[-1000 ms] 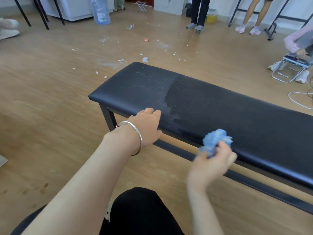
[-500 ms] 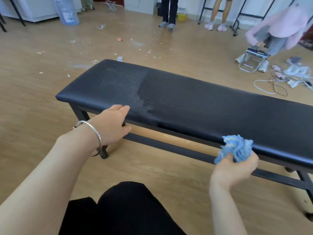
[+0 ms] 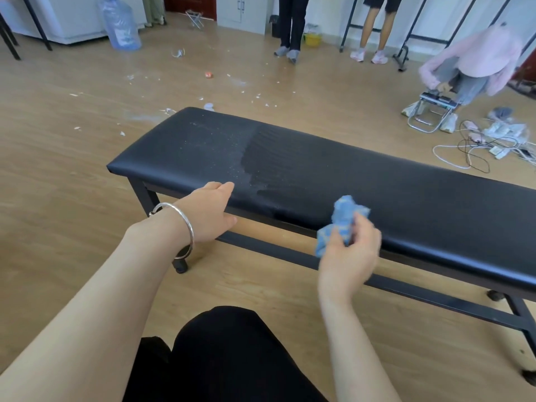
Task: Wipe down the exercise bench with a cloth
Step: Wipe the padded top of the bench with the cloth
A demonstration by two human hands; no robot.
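Holding a crumpled blue cloth bunched in its curled fingers, the right hand hung at the bench's near edge, the cloth lifted just off the black pad, or so it looked; contact could not be made out through the blur. The bench ran with its long axis from about 10 o'clock to 4 o'clock across the view, its left end nearest the left hand, which rested on the near rim with fingers laid over the top and thumb below, bracing rather than clamping anything loose. A silver bangle sat on that wrist. The pad showed two zones: a darker, streaked stretch from the middle rightward, and a duller patch flecked with pale specks toward the left end. That unwiped patch lay at about 10 o'clock from the cloth, up and left across the pad. By my reading, the next stroke depended on this bearing: the cloth had to travel along the bench's length toward the left end, passing in front of the bracing hand. The left hand sat closer to the specks, yet the right carried the cloth, so the reach would fall to the right arm crossing leftward. White scraps littered the floor beyond the left end.
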